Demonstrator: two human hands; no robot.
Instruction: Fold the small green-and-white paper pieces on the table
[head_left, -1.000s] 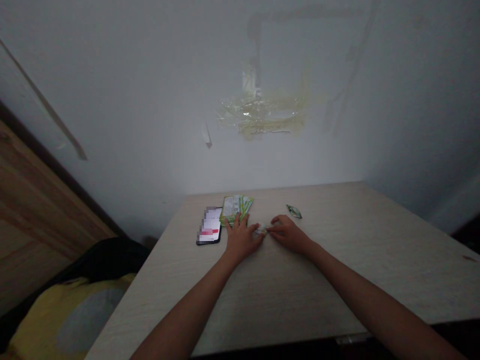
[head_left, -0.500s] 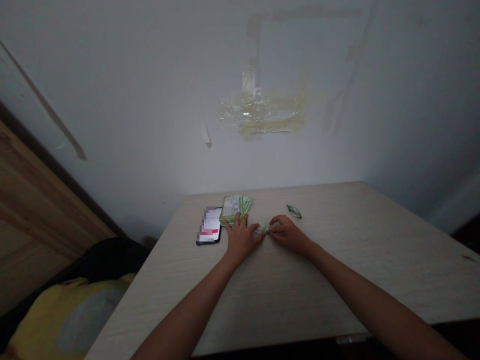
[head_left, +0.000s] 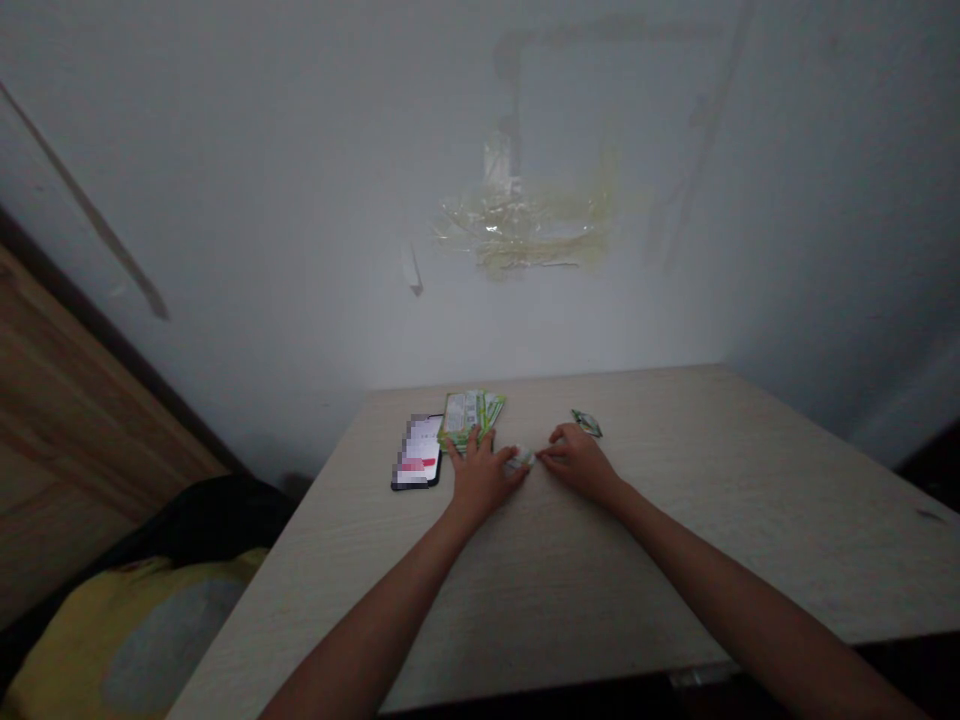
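Observation:
My left hand [head_left: 478,478] rests on the table, its outer fingers spread against the near edge of a stack of green-and-white packets [head_left: 466,412]. Between its index finger and thumb is a small whitish piece [head_left: 523,457], too blurred to name, lying low at the tabletop. Just right of that piece, my right hand [head_left: 577,462] has its fingertips pinched together; whatever they hold is too small to see. Behind the right hand lies a small green packet [head_left: 587,422], apart from the stack.
Left of the stack lies a phone [head_left: 420,455] with its screen lit and partly pixelated. The pale wooden table [head_left: 555,590] meets a wall [head_left: 300,200] bearing old tape [head_left: 525,230]. A yellow-and-grey soft item [head_left: 142,630] sits beside the table at lower left.
My right fingertips have drawn slightly right, leaving a small gap from the whitish piece. My left hand has hardly moved.

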